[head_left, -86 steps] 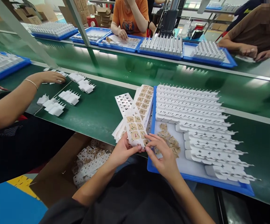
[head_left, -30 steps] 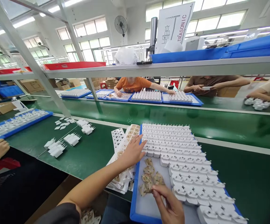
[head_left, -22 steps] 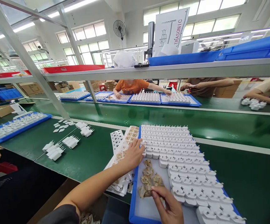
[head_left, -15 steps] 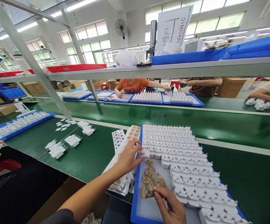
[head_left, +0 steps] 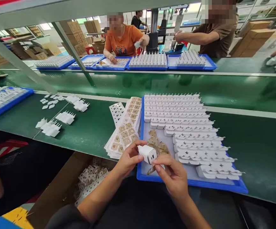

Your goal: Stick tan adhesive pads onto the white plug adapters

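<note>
A long green bench [head_left: 92, 140] runs from left to right, with an open cardboard box [head_left: 49, 190] of discarded sheets [head_left: 90, 178] below its near edge. On the right of the bench lies a blue tray [head_left: 200, 183], which looks well stocked: upright rows of white adapters [head_left: 183, 117] fill its far and right parts, the far rows reaching the left rim, the nearer ones beginning farther right. Whether every adapter there is finished cannot be told. Just left of the tray, a fanned stack of sticker sheets [head_left: 128, 130] shows many brown squares in place, so by the look of it plenty remain to be used. In front, the left hand [head_left: 128, 157] is closed around one white adapter [head_left: 146, 153], thumb on the near side, holding it over the tray's near left part with its port end turned right. The right hand [head_left: 173, 171] is partly curled, thumb and forefinger together at that end, apparently pinching a small brown piece [head_left: 151, 170]. The visible port face carries no brown film. Crumpled film pieces [head_left: 153, 138] lie in the tray behind.
</note>
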Motion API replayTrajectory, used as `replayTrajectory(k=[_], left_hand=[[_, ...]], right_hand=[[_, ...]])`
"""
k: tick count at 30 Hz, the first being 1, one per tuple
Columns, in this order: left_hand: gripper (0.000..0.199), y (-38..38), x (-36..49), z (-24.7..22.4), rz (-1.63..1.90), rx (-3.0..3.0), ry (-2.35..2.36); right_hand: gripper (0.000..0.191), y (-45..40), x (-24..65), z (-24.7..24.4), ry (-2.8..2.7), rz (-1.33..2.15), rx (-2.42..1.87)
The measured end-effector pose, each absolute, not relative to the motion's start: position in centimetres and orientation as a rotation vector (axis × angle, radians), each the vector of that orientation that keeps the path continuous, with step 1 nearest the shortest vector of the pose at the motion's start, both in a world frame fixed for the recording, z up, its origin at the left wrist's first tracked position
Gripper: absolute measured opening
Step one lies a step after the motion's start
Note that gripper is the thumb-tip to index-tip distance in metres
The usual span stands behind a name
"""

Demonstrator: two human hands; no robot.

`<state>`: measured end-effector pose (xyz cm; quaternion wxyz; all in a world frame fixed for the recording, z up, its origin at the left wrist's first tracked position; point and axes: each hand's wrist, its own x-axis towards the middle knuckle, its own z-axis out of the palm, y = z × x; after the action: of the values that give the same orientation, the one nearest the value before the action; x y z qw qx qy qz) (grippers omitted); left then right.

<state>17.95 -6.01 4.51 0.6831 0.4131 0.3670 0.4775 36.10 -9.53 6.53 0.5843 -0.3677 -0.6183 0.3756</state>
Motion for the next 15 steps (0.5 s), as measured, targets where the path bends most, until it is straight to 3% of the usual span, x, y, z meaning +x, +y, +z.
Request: replayTrajectory(k=[5,12,15], left_hand=[[0.038,-5.7,16.8,4.5,1.087,1.442,0.864],[0.057,-5.9,16.7,4.8,1.095,1.976,0.918],[0.051,-5.9,16.8,4.6,1.128,1.993,1.033]], right_hand=[[0.011,-9.6,35.6,6.2,-1.31,0.95,-0.907],[0.008,-9.6,35.3,5.2,-1.195,1.02,-0.978],[0.008,-9.7,35.0,5.3,-1.175,1.086,-0.946]])
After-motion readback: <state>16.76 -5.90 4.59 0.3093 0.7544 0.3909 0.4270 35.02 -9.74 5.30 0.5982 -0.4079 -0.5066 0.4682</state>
